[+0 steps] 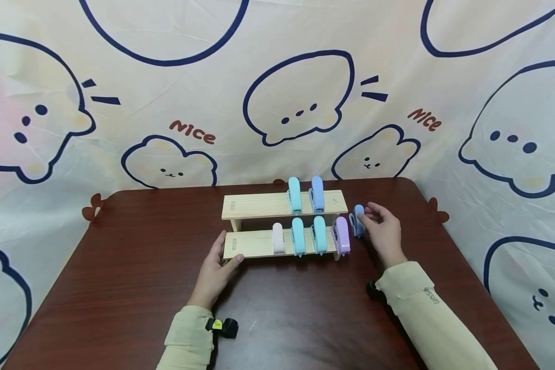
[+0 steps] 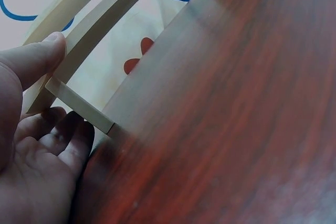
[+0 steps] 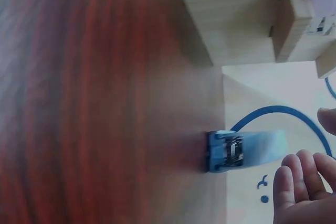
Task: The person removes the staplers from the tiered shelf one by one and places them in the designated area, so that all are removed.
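My left hand [image 1: 217, 275] grips the left end of the two-tier wooden rack [image 1: 254, 244], thumb on top and fingers curled below the board, as the left wrist view shows. Right of the rack, a small blue stapler [image 1: 357, 221] stands upright, close over the tabletop. My right hand [image 1: 385, 231] is at its top, and the thumb overlaps it in the head view. In the right wrist view the fingers [image 3: 299, 177] are extended beside the stapler's upper end, with the thumb apart. On the lower tier are a white stapler [image 1: 278, 239], two teal ones and a purple stapler [image 1: 341, 236].
The upper tier holds a teal stapler [image 1: 294, 195] and a light blue stapler [image 1: 317, 194]. Everything stands on a dark red-brown table [image 1: 134, 288]. A curtain [image 1: 300, 103] with cartoon prints hangs behind the table and along both sides.
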A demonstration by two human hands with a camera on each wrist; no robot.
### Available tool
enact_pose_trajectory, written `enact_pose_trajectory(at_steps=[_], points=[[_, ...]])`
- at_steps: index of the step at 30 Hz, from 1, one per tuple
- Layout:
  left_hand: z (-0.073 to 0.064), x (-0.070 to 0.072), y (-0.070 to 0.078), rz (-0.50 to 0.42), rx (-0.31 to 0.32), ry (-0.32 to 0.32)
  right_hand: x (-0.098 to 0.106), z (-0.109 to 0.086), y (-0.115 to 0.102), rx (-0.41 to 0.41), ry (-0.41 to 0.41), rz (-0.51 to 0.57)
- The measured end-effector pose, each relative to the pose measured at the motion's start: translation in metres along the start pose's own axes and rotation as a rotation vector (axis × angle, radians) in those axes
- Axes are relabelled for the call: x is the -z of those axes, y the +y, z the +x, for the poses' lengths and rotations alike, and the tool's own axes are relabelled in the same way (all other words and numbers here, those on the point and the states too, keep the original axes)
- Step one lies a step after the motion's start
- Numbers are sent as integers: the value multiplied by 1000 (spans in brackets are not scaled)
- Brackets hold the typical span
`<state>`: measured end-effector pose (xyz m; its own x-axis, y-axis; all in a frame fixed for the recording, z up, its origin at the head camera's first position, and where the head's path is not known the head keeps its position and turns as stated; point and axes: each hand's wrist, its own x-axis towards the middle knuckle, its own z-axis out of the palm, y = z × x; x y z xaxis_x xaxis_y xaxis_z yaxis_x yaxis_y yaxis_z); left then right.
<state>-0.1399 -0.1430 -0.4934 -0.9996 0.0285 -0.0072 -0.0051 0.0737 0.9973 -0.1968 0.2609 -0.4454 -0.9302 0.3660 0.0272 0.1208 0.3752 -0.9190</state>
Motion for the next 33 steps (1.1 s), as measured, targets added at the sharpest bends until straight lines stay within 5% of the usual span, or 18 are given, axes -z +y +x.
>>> enact_pose_trajectory(at_steps=[16,33], points=[[1,0,0,-20,1,-13,0,-9,-27,135,15,44],[1,0,0,-21,-3,-11,-1,-20,-52,167,-61,68]])
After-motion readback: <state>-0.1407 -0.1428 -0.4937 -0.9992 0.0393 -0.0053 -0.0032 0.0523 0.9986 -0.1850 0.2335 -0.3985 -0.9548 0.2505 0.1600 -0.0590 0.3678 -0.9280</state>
